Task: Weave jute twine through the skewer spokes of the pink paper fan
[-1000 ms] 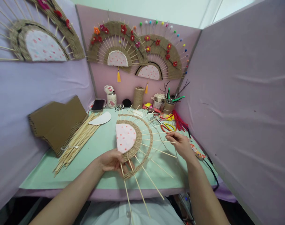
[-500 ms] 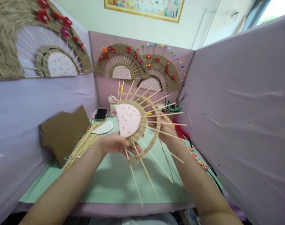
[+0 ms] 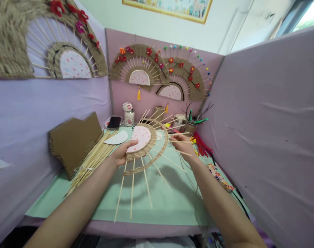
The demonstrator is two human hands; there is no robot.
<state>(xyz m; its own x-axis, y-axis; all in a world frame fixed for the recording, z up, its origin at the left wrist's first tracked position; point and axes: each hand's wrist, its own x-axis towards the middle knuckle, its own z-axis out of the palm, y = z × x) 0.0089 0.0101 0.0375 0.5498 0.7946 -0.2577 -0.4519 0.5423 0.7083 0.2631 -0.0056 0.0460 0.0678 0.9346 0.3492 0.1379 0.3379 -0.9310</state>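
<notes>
A half-round fan frame is held tilted above the table, its pink spotted centre edged with woven twine. Thin wooden sticks fan out from it, crossed by a separate outer band of twine. My left hand grips the straight side of the spotted centre, thumb on top and fingers underneath. At the right rim, my right hand has its fingers pinched together by the outer band and sticks. Loose twine trails below this hand; the exact pinch point is partly hidden.
Left lie a bundle of sticks, a white half-disc and folded cardboard. At the back stand a phone, a jar, a twine spool and a pot with green-handled pliers. Finished fans hang on the partitions.
The fan frame has come lower and turned, its lower sticks swinging left. My left hand has moved up and left along the spotted centre. My right hand has lowered slightly.
</notes>
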